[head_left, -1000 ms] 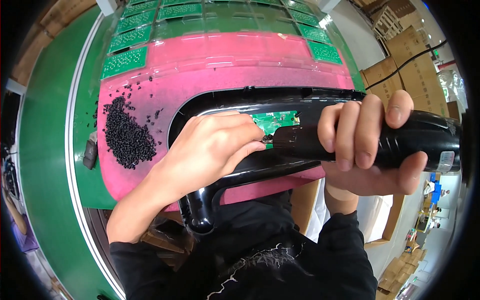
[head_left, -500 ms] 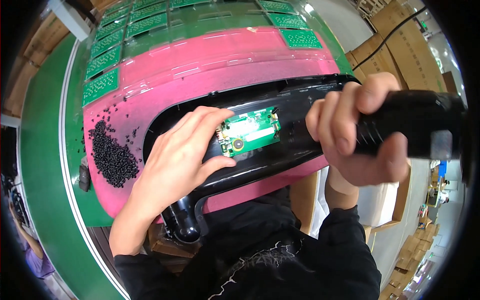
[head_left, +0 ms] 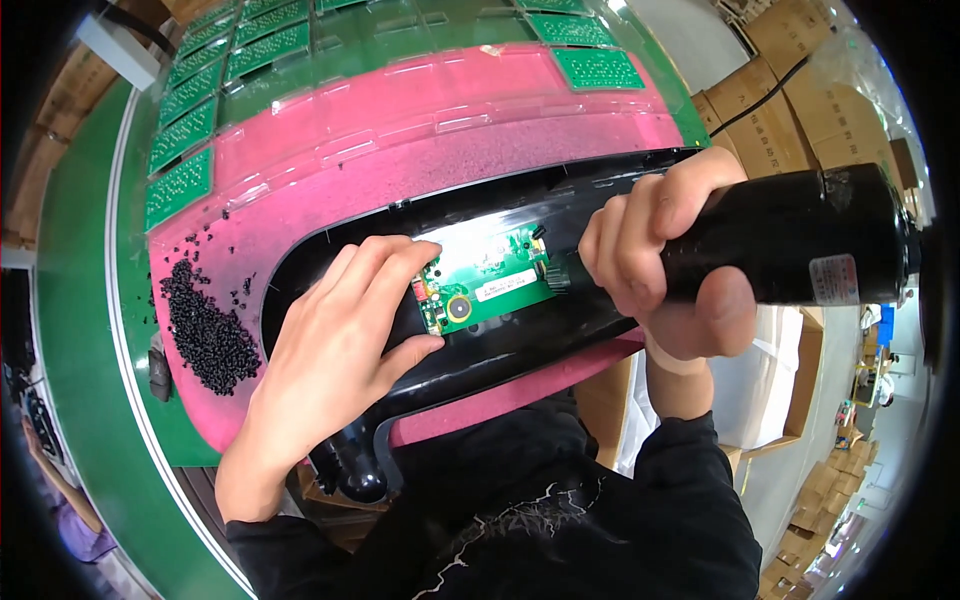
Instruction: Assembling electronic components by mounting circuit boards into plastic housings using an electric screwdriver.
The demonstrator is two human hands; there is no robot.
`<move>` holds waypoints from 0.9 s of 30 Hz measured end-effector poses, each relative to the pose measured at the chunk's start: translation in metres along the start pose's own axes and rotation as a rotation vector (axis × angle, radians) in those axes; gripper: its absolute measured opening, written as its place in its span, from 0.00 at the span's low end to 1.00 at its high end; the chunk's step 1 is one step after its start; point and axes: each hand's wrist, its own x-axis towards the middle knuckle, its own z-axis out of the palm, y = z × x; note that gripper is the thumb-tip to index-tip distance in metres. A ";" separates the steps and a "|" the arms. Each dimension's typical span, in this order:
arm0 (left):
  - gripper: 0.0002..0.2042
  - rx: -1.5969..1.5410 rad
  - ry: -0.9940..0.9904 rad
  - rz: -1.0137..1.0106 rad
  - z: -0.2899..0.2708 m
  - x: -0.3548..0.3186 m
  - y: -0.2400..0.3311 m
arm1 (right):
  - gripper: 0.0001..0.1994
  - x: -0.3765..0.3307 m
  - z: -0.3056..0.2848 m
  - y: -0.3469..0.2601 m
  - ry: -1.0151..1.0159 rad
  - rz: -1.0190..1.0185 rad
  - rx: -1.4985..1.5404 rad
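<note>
Since the earlier frame, the power driver (head_left: 790, 235) is sitting closer to the circuit board (head_left: 495, 290). Small black parts (head_left: 210, 335) are lying left of the left hand (head_left: 335, 345), whose parted thumb and fingers are bracketing the board's left end. Black housing (head_left: 520, 347) is bearing the board between both hands. Right hand (head_left: 640, 240) is gripping the driver.

A green surface (head_left: 188, 450) carries a pink mat (head_left: 240, 240). On the mat, black bits (head_left: 208, 335) are heaped toward the left edge, some strewn around; a black shell (head_left: 510, 350) lies along the near edge, one end jutting past it. A clear tray (head_left: 450, 125) covers the far part. A dark lump (head_left: 159, 372) sits left of the mat.
</note>
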 end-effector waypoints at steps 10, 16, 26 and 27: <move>0.26 0.350 0.437 0.033 -0.013 0.003 -0.009 | 0.20 0.016 -0.012 0.001 0.219 0.153 0.167; 0.23 0.290 0.239 -0.071 -0.014 -0.005 -0.016 | 0.08 0.029 -0.048 0.005 0.489 0.292 0.508; 0.05 0.009 0.196 -0.096 -0.023 -0.007 -0.003 | 0.19 -0.061 -0.081 -0.056 0.527 -0.430 0.062; 0.05 0.029 0.264 -0.054 -0.027 -0.015 0.001 | 0.19 -0.071 -0.100 -0.057 0.549 -0.443 0.041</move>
